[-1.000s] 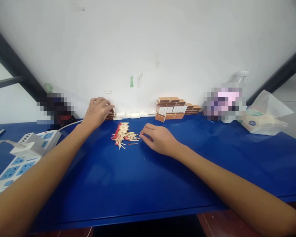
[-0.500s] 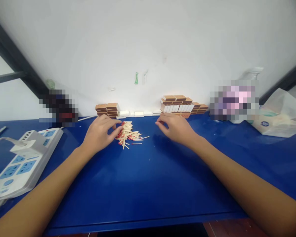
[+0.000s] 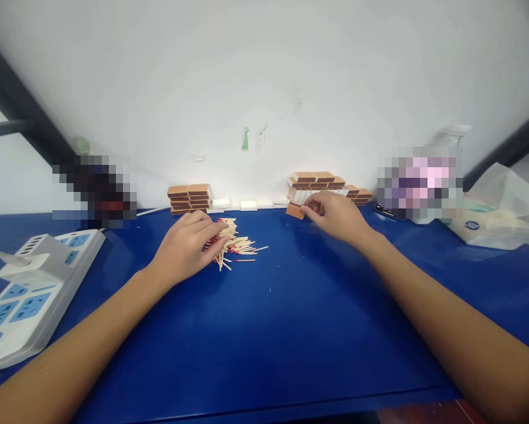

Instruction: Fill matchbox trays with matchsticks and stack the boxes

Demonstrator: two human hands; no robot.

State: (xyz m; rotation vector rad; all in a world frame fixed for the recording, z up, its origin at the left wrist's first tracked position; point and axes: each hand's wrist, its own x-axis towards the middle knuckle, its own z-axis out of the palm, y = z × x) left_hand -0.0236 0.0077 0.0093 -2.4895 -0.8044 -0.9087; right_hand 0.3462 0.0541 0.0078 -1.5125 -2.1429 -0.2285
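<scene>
A heap of red-tipped matches (image 3: pixel 240 242) lies on the blue table (image 3: pixel 264 330). My left hand (image 3: pixel 187 247) rests on the heap's left side, fingers curled over the matches. My right hand (image 3: pixel 337 215) is at the back right, fingers pinched on a brown matchbox (image 3: pixel 296 211) at the foot of the right pile of matchboxes (image 3: pixel 319 184). A smaller stack of brown matchboxes (image 3: pixel 189 198) stands behind my left hand, apart from it. Between the two stacks, white inner trays (image 3: pixel 235 205) line the wall.
A white and blue power strip (image 3: pixel 21 294) with a plugged-in adapter lies at the left edge. A plastic bag with tissues (image 3: pixel 493 218) sits at the far right. Blurred items stand at the wall on both sides. The wall closes the back.
My left hand came back from the left stack of matchboxes onto the match heap. My right hand left the matches, reached to the right pile and closed on a matchbox.
</scene>
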